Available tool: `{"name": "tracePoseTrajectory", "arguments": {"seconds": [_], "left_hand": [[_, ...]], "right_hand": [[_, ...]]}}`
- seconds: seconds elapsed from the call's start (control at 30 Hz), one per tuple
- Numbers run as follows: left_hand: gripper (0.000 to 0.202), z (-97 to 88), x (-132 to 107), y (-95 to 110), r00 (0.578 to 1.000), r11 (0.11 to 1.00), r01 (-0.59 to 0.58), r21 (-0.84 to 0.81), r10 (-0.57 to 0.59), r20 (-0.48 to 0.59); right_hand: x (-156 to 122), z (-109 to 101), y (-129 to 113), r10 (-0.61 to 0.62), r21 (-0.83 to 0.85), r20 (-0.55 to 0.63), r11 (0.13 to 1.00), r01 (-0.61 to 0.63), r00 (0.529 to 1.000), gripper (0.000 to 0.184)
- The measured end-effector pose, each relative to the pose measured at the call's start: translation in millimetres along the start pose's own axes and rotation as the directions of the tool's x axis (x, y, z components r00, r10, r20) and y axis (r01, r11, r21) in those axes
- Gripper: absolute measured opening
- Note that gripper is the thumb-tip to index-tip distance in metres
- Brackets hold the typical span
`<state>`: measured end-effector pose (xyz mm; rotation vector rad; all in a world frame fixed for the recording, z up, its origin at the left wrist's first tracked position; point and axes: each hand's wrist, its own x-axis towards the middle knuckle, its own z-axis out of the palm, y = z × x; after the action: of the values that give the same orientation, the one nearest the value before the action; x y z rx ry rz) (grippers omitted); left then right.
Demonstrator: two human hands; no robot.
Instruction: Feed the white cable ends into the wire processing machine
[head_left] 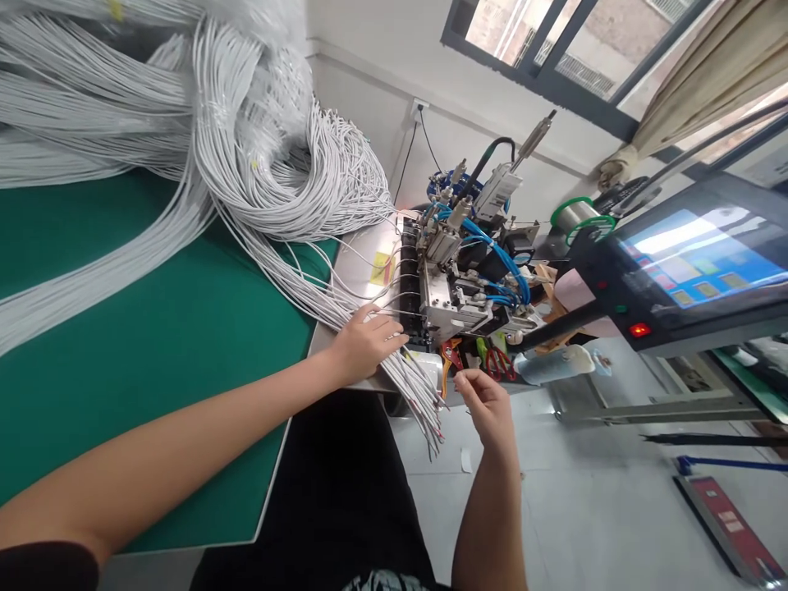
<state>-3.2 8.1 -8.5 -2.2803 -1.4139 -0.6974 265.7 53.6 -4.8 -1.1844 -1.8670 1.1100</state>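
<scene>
My left hand (368,338) rests on a bundle of white cables (345,308) at the edge of the steel plate (357,263), its fingers curled over the strands near the black slotted fixture (407,283) of a small machine (459,279). The cable ends (424,406) hang off the table edge below that hand. My right hand (486,402) is raised just right of those ends, thumb and fingers pinched together on something too thin to make out. Both hands sit in front of the machine with its blue air hoses (498,254).
A big heap of white cables (246,139) covers the green mat (153,328) at left. A touchscreen panel (695,263) with a red lamp stands at right. A wire spool (582,215), red-handled scissors (500,361) and a window (554,41) lie beyond.
</scene>
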Motion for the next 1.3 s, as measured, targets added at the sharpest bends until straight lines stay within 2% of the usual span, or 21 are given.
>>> {"name": "tracePoseTrajectory", "arguments": {"seconds": [0.1, 0.23, 0.37, 0.47, 0.57, 0.67, 0.73, 0.87, 1.0, 1.17, 1.3], "left_hand": [[0.03, -0.5, 0.4, 0.1, 0.999, 1.0, -0.02, 0.019, 0.021, -0.043], [0.029, -2.8, 0.3, 0.3, 0.996, 0.998, -0.035, 0.06, 0.04, -0.078], [0.032, -4.6, -1.0, -0.6, 0.996, 0.996, -0.06, 0.066, 0.064, -0.063], [0.034, -5.8, -1.2, -1.1, 0.994, 0.995, -0.088, 0.044, 0.091, -0.065], [0.029, -7.8, -0.4, -0.5, 0.989, 0.994, -0.101, 0.044, 0.105, -0.101], [0.028, -9.8, 0.6, 0.7, 0.983, 0.992, -0.113, 0.057, 0.12, -0.14], [0.029, -10.4, 0.9, 1.5, 0.981, 0.992, -0.11, 0.06, 0.118, -0.156], [0.028, -8.8, 0.8, 2.0, 0.983, 0.995, -0.086, 0.042, 0.091, -0.161], [0.029, -4.4, 0.6, 1.5, 0.989, 0.998, -0.057, 0.029, 0.061, -0.138], [0.029, 1.5, 0.0, 1.0, 0.993, 1.0, -0.019, 0.017, 0.021, -0.118], [0.028, 3.1, -0.7, 0.9, 0.993, 1.0, -0.018, -0.004, 0.018, -0.12]], "right_hand": [[-10.8, -3.5, -13.2, -0.089, -0.109, 0.072, 0.989, 0.097, 0.993, 0.023], [-13.0, 0.0, -23.9, -0.183, -0.157, 0.133, 0.967, 0.203, 0.974, 0.018], [-10.9, 3.8, -24.1, -0.219, -0.125, 0.108, 0.965, 0.232, 0.97, 0.018], [-8.0, 6.1, -18.5, -0.187, -0.058, 0.028, 0.98, 0.188, 0.982, 0.019], [-1.1, 11.4, -10.7, -0.048, 0.067, -0.072, 0.996, 0.053, 0.996, 0.021], [10.2, 20.3, -4.9, 0.113, 0.262, -0.144, 0.963, -0.072, 0.983, 0.029], [18.4, 26.6, -4.2, 0.164, 0.37, -0.158, 0.924, -0.096, 0.974, 0.033], [31.3, 34.8, -8.9, 0.156, 0.453, -0.162, 0.889, -0.067, 0.974, 0.036], [37.8, 34.3, -10.0, 0.104, 0.486, -0.142, 0.873, -0.022, 0.984, 0.034], [42.6, 29.2, -3.3, 0.094, 0.5, -0.042, 0.864, -0.06, 0.995, 0.031], [46.8, 30.4, 1.0, 0.13, 0.54, -0.019, 0.836, -0.099, 0.991, 0.03]]}}
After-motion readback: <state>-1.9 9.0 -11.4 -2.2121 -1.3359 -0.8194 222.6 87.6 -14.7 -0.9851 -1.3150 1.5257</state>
